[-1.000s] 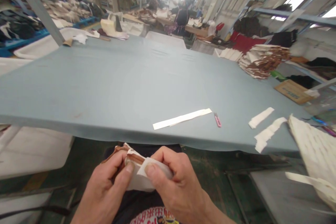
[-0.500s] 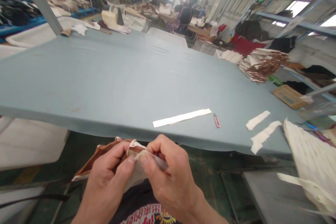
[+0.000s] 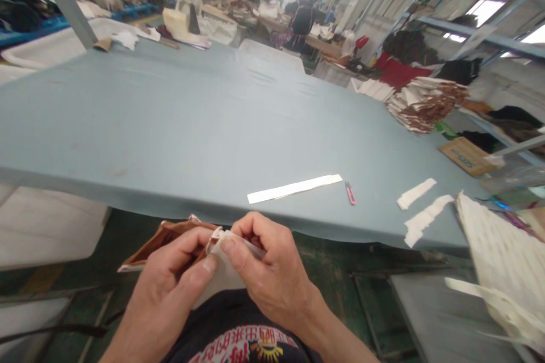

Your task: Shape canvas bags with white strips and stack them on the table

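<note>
Both hands pinch one brown and off-white fabric piece (image 3: 225,275) in front of my body, just off the table's near edge. My left hand (image 3: 174,275) grips it with thumb and fingers, and its brown part spreads out to the left behind that hand. Thumb and curled fingers of my right hand (image 3: 268,264) hold the off-white side close to a folded corner. The two thumbs are close together. What lies under the fingers is hidden. On the table ahead are a pale flat strip (image 3: 293,188) and small pink thread snips (image 3: 350,193).
A blue-grey cloth covers the table (image 3: 191,125). Off-white fabric scraps (image 3: 426,218) lie at the right, beside a pale fabric stack (image 3: 506,261). Farther back are a cardboard box (image 3: 467,156) and a brown-white fabric pile (image 3: 426,103). A metal post (image 3: 63,0) rises at left.
My right hand has shifted slightly up and left, its thumb now lying over the off-white fabric near the corner. The left hand keeps its grip. The view has tilted a little.
</note>
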Available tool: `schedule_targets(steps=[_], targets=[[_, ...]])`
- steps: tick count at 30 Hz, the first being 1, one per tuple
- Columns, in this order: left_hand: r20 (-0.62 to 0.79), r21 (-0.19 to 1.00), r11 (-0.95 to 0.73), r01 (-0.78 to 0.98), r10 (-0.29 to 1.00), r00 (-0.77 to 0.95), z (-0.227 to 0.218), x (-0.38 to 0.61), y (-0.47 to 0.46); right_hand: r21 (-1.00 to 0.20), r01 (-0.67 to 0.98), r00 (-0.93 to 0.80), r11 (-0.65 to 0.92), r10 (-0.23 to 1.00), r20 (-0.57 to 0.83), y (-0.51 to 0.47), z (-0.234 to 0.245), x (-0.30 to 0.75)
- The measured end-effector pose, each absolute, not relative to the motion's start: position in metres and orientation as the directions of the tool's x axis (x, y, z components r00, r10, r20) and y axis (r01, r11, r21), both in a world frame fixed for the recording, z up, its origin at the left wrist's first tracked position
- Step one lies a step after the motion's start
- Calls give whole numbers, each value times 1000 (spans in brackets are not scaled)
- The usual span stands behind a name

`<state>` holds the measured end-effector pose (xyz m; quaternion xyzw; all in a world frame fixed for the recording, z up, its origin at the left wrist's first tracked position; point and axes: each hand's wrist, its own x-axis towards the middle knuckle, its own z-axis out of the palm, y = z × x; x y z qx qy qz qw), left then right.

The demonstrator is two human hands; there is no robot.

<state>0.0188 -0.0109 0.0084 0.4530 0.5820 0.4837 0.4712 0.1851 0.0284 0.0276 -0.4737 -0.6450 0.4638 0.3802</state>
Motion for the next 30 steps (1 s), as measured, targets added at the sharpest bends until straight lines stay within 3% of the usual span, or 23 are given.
schedule_targets(steps=[12,23,27,30], targets=[[-87,985,99,141,992,-86,-1,11,-8,-882,366,-137,297,955,265,19,10,177],[-47,975,83,208,984,-170,-1,16,-9,-861,395,-188,322,945,267,18,6,179],[25,955,9,298,994,-109,-2,15,-8,-880,353,-209,318,944,257,19,5,180],[29,952,27,304,983,-179,4,21,-10,-897,320,-224,306,944,242,20,4,182]])
